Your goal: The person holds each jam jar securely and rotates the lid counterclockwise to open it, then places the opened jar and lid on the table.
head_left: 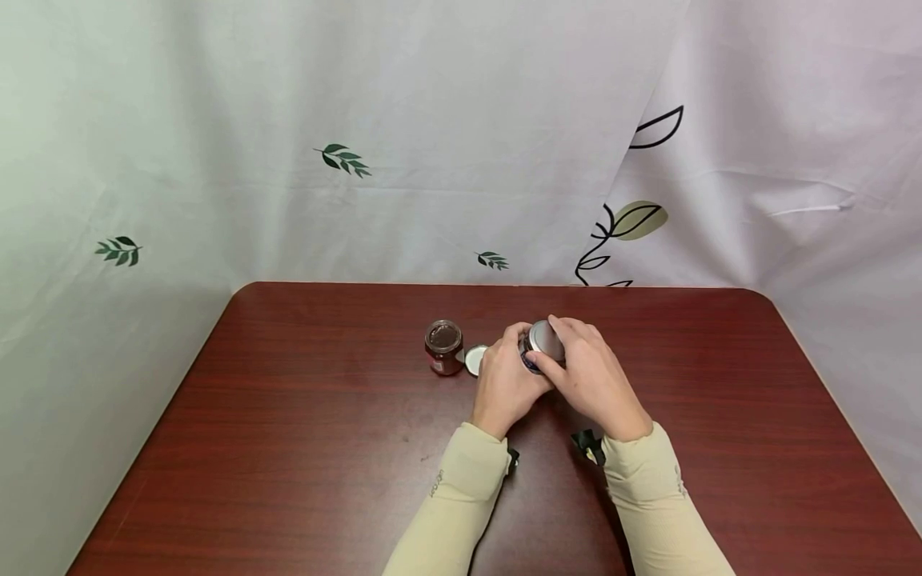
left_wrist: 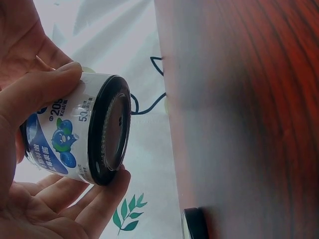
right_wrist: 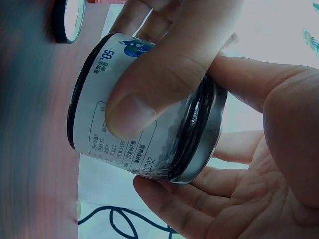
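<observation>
My left hand [head_left: 507,384] grips a small glass jar [left_wrist: 65,129] of dark contents, its thumb lying across the white label with blueberry pictures. The jar is held up off the table and tilted, so its base faces the left wrist camera. My right hand [head_left: 596,382] has its thumb and fingers round the silver lid [head_left: 547,340], which sits on the jar's mouth. In the right wrist view that lid's edge [right_wrist: 204,144] lies between the right hand's thumb and fingers.
A dark reddish-brown jar [head_left: 444,352] stands on the wooden table [head_left: 324,448] left of the hands. Beside it lies a loose round lid [head_left: 473,360], white inside, partly hidden by the left hand. A pale curtain [head_left: 432,120] hangs behind the table.
</observation>
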Demonstrator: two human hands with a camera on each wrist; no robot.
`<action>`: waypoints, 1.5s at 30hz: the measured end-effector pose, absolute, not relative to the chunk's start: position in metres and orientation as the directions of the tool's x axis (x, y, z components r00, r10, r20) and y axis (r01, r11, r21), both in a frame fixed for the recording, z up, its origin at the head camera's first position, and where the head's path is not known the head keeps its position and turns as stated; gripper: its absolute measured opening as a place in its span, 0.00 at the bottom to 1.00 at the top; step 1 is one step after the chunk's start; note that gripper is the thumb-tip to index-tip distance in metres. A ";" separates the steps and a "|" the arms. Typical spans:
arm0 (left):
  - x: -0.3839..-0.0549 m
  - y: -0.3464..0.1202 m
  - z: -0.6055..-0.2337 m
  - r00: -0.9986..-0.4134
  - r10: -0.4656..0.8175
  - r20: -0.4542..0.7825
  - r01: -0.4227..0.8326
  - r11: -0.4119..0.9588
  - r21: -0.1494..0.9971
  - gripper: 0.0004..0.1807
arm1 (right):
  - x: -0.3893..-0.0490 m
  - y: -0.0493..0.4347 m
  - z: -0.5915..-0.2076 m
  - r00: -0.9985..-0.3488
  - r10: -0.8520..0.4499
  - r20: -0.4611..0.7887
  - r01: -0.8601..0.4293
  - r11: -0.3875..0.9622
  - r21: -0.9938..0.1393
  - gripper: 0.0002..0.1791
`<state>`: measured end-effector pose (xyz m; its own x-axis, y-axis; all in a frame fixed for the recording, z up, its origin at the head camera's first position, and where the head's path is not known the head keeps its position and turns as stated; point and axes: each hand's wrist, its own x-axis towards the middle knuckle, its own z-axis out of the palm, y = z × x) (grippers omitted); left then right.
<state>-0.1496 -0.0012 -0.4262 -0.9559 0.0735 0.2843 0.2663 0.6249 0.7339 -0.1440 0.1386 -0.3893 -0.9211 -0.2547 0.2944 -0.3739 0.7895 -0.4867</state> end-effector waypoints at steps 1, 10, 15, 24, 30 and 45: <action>-0.150 -0.001 -0.426 -0.956 0.074 0.283 0.266 0.627 0.733 0.36 | -0.144 0.139 -0.389 -0.921 -0.256 0.294 -0.374 0.790 -0.486 0.35; -0.150 -0.002 -0.427 -0.954 0.082 0.287 0.274 0.627 0.729 0.36 | -0.144 0.139 -0.389 -0.918 -0.267 0.293 -0.383 0.787 -0.483 0.35; -0.150 -0.002 -0.427 -0.952 0.082 0.294 0.280 0.621 0.732 0.36 | -0.144 0.139 -0.389 -0.917 -0.271 0.293 -0.386 0.786 -0.483 0.34; -0.150 -0.002 -0.427 -0.956 0.082 0.283 0.269 0.631 0.727 0.37 | -0.144 0.139 -0.389 -0.915 -0.276 0.294 -0.392 0.779 -0.490 0.35; -0.150 -0.002 -0.427 -0.957 0.082 0.277 0.265 0.630 0.729 0.37 | -0.144 0.140 -0.389 -0.915 -0.277 0.293 -0.392 0.779 -0.489 0.34; -0.150 -0.002 -0.425 -0.960 0.092 0.266 0.262 0.632 0.729 0.38 | -0.144 0.142 -0.387 -0.916 -0.288 0.280 -0.394 0.779 -0.489 0.34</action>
<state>-0.1502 -0.0020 -0.4254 -0.9596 0.0915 0.2659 0.2624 0.6319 0.7293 -0.1442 0.1420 -0.3874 -0.9159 -0.2877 0.2799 -0.3939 0.7785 -0.4886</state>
